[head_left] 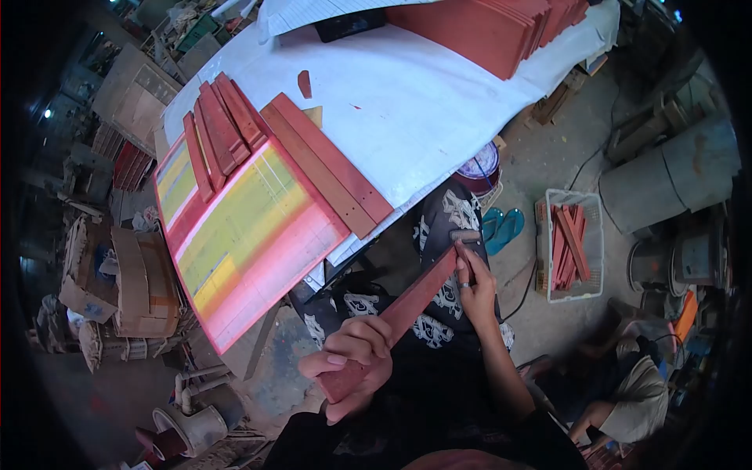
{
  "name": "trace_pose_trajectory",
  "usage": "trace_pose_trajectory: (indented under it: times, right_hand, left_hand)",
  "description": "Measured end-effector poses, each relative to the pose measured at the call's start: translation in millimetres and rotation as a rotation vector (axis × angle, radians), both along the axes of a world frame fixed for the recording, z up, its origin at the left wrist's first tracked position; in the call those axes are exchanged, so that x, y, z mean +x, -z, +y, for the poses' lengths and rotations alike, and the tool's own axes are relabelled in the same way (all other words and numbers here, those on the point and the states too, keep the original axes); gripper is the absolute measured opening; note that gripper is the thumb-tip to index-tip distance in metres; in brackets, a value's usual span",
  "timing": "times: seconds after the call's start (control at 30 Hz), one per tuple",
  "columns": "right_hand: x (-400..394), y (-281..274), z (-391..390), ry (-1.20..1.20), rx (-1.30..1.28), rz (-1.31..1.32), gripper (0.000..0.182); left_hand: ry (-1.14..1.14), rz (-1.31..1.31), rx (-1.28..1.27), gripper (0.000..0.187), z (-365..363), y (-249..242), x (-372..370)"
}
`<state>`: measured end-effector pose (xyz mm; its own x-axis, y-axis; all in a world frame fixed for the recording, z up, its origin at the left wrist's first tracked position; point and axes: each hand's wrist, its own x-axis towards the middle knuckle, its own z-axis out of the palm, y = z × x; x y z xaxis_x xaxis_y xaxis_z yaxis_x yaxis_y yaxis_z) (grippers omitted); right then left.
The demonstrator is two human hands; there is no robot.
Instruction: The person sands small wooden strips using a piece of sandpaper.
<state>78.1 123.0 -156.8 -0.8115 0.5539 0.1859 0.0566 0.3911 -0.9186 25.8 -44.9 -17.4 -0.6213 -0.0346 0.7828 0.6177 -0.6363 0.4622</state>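
My left hand [354,362] is closed around the near end of a red-painted wooden slat [419,299]. The slat slants up and to the right across my lap, over dark trousers with a white pattern. At its far end is my right hand [475,283], a ring on one finger, with fingertips closed at a small grey-brown pad [465,235]. Whether those fingers also grip the slat, I cannot tell. On the table in front, two long red boards [329,168] lie beside a group of shorter red slats [223,125].
A yellow-and-pink painted board [247,235] lies on the white-covered table [392,102], with stacked red panels [486,31] at the back. To the right, a white plastic basket [597,258] holds red slats. Blue-green sandals [503,229] rest on the floor; another person [627,392] sits lower right.
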Motion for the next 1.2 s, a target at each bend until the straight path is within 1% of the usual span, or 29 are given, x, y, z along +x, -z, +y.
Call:
trace_pose_trajectory:
  times: [0.07, 0.17, 0.23, 0.37, 0.47, 0.57, 0.63, 0.73, 0.83, 0.93, 0.97, 1.1, 1.17, 1.2]
  right_hand:
    - [-1, -5, 0, -0.018, -0.025, -0.007, 0.028]
    - [0, -5, -2, -0.054, 0.069, 0.021, 0.032]
    - [2, -13, -4, -0.104, 0.076, 0.054, 0.035]
    - [6, -25, -12, -0.168, 0.150, 0.071, 0.045]
    - [8, -16, -8, -0.124, 0.260, -0.021, 0.052]
    - [6, -15, -7, -0.103, 0.339, -0.079, 0.056]
    - [7, -26, -13, -0.130, 0.343, -0.045, 0.056]
    - [10, -38, -18, -0.157, 0.375, -0.023, 0.056]
    - [8, -27, -14, -0.117, 0.380, -0.063, 0.056]
    - [8, -27, -12, -0.119, 0.369, -0.084, 0.052]
    - [10, -30, -12, -0.134, 0.364, -0.086, 0.050]
    - [14, -41, -20, -0.182, 0.310, -0.021, 0.055]
    - [13, -38, -16, -0.185, 0.311, -0.023, 0.055]
    - [13, -39, -16, -0.188, 0.289, -0.019, 0.055]
  left_hand:
    - [-0.014, -0.008, 0.008, 0.068, 4, 4, -1]
    - [-0.044, -0.025, 0.006, 0.071, 8, 14, -2]
    - [-0.060, -0.016, 0.008, 0.071, 9, 17, -5]
    - [-0.007, -0.077, 0.028, 0.064, 6, 18, -7]
    - [0.059, -0.096, -0.004, 0.063, 2, 23, -13]
    - [0.143, -0.096, -0.045, 0.060, -4, 23, -16]
    - [0.221, -0.056, -0.107, 0.057, -12, 19, -21]
    - [0.250, -0.131, -0.120, 0.055, -19, 19, -21]
    - [0.229, -0.130, -0.078, 0.057, -16, 22, -22]
    - [0.104, -0.093, -0.240, 0.063, -19, 18, -21]
    - [0.072, -0.098, -0.225, 0.065, -19, 17, -22]
    - [-0.016, -0.128, -0.158, 0.070, -15, 20, -18]
    - [0.042, -0.104, -0.214, 0.072, -19, 26, -22]
    - [0.110, -0.077, -0.289, 0.072, -28, 29, -28]
